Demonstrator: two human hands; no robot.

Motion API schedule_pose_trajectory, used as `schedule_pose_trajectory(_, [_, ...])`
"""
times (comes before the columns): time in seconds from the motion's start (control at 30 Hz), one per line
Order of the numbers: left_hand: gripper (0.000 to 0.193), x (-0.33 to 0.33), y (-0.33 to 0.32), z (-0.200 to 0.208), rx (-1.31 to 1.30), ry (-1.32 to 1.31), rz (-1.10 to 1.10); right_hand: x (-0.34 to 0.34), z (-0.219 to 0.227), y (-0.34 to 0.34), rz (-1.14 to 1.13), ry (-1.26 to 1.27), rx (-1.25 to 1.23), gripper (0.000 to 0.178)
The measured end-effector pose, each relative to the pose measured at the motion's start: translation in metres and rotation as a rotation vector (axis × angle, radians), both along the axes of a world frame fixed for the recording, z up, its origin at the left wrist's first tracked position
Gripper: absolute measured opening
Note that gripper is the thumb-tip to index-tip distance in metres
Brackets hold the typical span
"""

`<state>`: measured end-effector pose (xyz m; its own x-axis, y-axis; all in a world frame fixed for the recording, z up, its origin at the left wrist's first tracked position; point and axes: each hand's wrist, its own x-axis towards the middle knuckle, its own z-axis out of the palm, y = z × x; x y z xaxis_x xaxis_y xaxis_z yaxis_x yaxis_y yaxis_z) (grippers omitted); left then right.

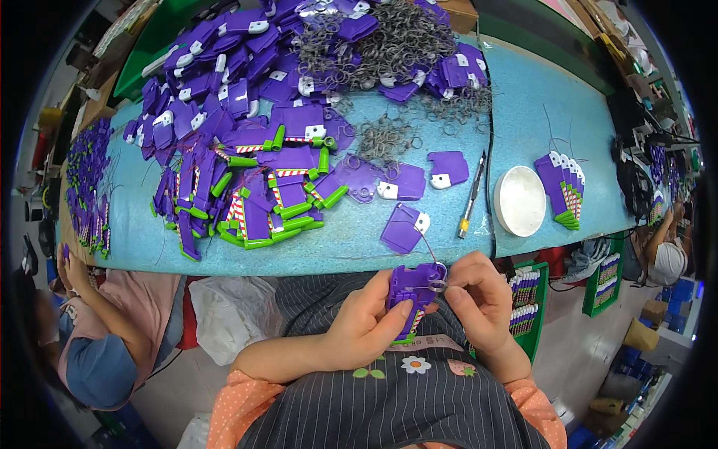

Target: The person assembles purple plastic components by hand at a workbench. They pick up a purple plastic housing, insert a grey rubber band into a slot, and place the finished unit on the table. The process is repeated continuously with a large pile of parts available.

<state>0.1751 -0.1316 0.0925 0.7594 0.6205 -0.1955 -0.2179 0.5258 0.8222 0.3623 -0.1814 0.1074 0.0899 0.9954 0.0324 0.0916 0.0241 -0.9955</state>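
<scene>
In front of my apron, just below the table's near edge, my left hand (pixel 365 323) grips a purple plastic casing (pixel 409 279) with a green end and a red-and-white striped edge. A grey coiled wire spring (pixel 437 285) sits at the casing's upper right corner. The thumb and fingers of my right hand (pixel 482 299) are closed on that spring. A thin wire sticks up from the same corner toward a loose purple cover (pixel 402 229) with a white tip, lying on the table.
Piled purple covers (pixel 232 60), grey springs (pixel 404 45) and green-ended casings (pixel 262 198) cover the table's left and back. A pen-like tool (pixel 473 196), a white bowl (pixel 520 200) and fanned casings (pixel 562 187) lie right. A co-worker (pixel 105 344) sits left; green crates (pixel 529 303) stand below.
</scene>
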Motion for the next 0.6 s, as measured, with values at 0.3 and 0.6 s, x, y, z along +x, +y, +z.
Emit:
schedule_pose_trajectory(0.3, [0.035,-0.009,0.006,-0.002,0.006,0.064,-0.177,-0.001,0.001,-0.001,0.055,0.303,-0.229,0.008])
schedule_pose_trajectory(0.6, [0.029,-0.009,0.013,0.009,0.380,0.238,-0.478,0.038,0.024,0.024,0.471,0.375,-0.649,0.020])
